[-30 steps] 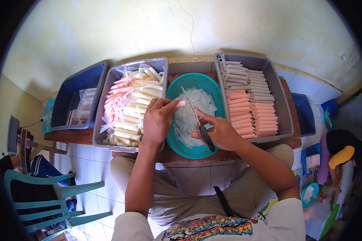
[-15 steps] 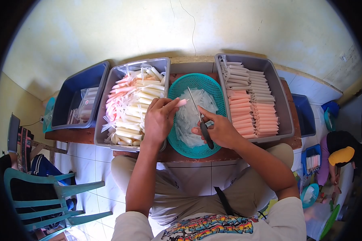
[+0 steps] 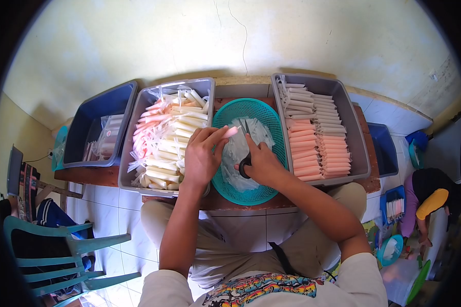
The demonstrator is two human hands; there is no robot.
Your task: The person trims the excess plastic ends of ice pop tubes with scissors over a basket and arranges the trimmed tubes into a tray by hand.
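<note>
My left hand (image 3: 205, 151) pinches a pink tube (image 3: 231, 132), its tip pointing right over a green basket (image 3: 277, 149). Black-handled scissors (image 3: 245, 166) are in my right hand (image 3: 264, 162), with the blades slightly apart and pointing up beside the tube's tip. Clear plastic scraps (image 3: 235, 166) lie in the basket under both hands. On the left, a grey tub (image 3: 212, 92) holds pink and cream tubes with loose plastic ends. On the right, another grey tub (image 3: 362, 148) holds stacked rows of pale and pink tubes.
A dark blue tub (image 3: 82, 125) with a few packs stands at the far left, and a blue tub (image 3: 383, 148) at the far right. A green chair (image 3: 77, 246) is at lower left. Another person (image 3: 435, 189) bends over at the right edge, near small containers.
The scissors have turned in my right hand, and their blades have opened slightly near the tube's tip. My left hand still holds the pink tube in nearly the same spot.
</note>
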